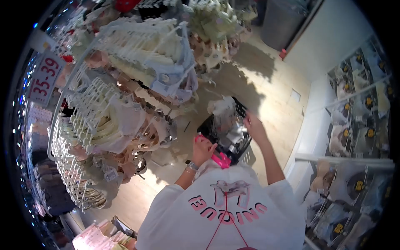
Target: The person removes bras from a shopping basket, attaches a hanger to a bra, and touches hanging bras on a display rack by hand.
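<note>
Head view: curling the left hand (203,151) over a bright pink strip (221,160) at the centre, hard to see whether clamped. Bending the right hand's (255,126) fingers beside crinkly clear-plastic packages (227,120) just right of centre, too small to judge whether pinched together or apart. Heaped, between both hands, in a black perforated plastic basket (241,109). Farther out, flanked by pale bras on white hangers (112,127) at left.

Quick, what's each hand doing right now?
Left hand: closed on the pink handle.
Right hand: fingers curled over the black basket; cannot tell whether it holds anything.
</note>
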{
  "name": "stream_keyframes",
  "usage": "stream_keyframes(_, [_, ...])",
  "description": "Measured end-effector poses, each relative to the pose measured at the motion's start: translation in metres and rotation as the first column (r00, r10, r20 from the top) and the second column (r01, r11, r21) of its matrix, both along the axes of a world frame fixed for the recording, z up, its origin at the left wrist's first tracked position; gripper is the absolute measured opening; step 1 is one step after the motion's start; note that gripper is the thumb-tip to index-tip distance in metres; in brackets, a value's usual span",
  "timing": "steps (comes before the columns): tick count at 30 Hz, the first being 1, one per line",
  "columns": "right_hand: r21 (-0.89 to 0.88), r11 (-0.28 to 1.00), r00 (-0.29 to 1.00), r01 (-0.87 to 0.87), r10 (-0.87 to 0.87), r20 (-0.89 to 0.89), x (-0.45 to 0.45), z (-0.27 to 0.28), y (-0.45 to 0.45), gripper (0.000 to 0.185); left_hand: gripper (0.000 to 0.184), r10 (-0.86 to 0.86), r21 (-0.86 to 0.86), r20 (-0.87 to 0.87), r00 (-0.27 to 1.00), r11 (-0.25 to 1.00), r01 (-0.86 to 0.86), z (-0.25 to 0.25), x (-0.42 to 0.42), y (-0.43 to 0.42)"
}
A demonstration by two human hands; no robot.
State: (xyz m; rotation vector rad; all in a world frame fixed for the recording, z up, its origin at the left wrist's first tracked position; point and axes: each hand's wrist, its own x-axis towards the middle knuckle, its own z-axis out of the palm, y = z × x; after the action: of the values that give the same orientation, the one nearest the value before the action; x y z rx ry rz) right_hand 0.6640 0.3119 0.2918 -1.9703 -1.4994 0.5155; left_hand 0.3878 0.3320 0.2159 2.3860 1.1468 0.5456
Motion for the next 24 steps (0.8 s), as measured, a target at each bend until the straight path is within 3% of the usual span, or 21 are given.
stream_keyframes(1, [-0.075, 0.994, 0.985, -0.078, 0.088, 0.147, 0.003, -0.069, -0.006, 0.034, 0.038, 0.035, -0.031, -0.027, 0.999, 0.999, -0.036, 0.002, -0.004, 0.002])
stream_keyframes(2, [-0.344, 0.934, 0.967, -0.093, 0.167, 0.191, -0.005, -0.107, -0.015, 0.033, 0.043, 0.053, -0.013, -0.071, 0.996, 0.998, -0.055, -0.004, -0.008, 0.001])
stream_keyframes(3, [-0.682, 0.708, 0.948, -0.182, 0.312, 0.070, -0.015, -0.141, -0.018, 0.034, 0.043, 0.073, 0.052, -0.187, 0.980, 0.997, -0.064, -0.018, -0.012, -0.001])
stream_keyframes(4, [-0.562, 0.786, 0.946, -0.258, 0.325, 0.020, -0.029, -0.180, -0.039, 0.035, 0.043, 0.125, -0.027, -0.118, 0.985, 0.991, -0.129, -0.016, -0.014, -0.001])
stream_keyframes(5, [-0.681, 0.666, 0.919, -0.305, 0.392, -0.028, -0.045, -0.212, -0.049, 0.036, 0.043, 0.186, -0.060, -0.124, 0.975, 0.979, -0.194, -0.007, -0.015, -0.001])
stream_keyframes(7, [-0.646, 0.571, 0.840, -0.506, 0.497, -0.219, -0.064, -0.278, -0.077, 0.039, 0.042, 0.339, 0.009, -0.099, 0.936, 0.940, -0.340, -0.006, -0.012, -0.002])
stream_keyframes(8, [-0.703, 0.457, 0.780, -0.544, 0.585, -0.223, -0.070, -0.290, -0.085, 0.038, 0.042, 0.382, 0.048, -0.147, 0.913, 0.924, -0.379, -0.008, -0.009, -0.002])
stream_keyframes(10, [-0.786, 0.348, 0.746, -0.511, 0.634, -0.204, -0.082, -0.308, -0.093, 0.039, 0.037, 0.388, 0.078, -0.336, 0.858, 0.920, -0.385, -0.003, -0.007, 0.000])
stream_keyframes(12, [-0.793, 0.317, 0.677, -0.520, 0.719, -0.157, -0.080, -0.352, -0.100, 0.035, 0.033, 0.394, 0.161, -0.328, 0.859, 0.919, -0.361, -0.003, -0.008, -0.001])
stream_keyframes(13, [-0.785, 0.305, 0.687, -0.540, 0.698, -0.202, -0.079, -0.348, -0.094, 0.034, 0.031, 0.398, 0.202, -0.334, 0.854, 0.915, -0.348, -0.002, -0.014, 0.000])
stream_keyframes(16, [-0.764, 0.207, 0.527, -0.611, 0.827, -0.197, -0.074, -0.358, -0.067, 0.032, 0.026, 0.432, 0.051, -0.236, 0.870, 0.900, -0.433, 0.002, -0.020, 0.001])
stream_keyframes(18, [-0.802, 0.316, 0.739, -0.507, 0.639, -0.216, -0.069, -0.325, -0.041, 0.032, 0.025, 0.492, 0.048, -0.116, 0.863, 0.870, -0.490, 0.000, -0.020, 0.003])
stream_keyframes(20, [-0.774, 0.411, 0.742, -0.482, 0.662, -0.110, -0.065, -0.342, -0.025, 0.032, 0.024, 0.514, 0.000, -0.040, 0.857, 0.857, -0.515, -0.003, -0.022, 0.001])
stream_keyframes(24, [-0.720, 0.487, 0.736, -0.495, 0.675, -0.050, -0.065, -0.389, 0.005, 0.033, 0.021, 0.529, -0.074, 0.031, 0.848, 0.848, -0.525, 0.005, -0.021, 0.005])
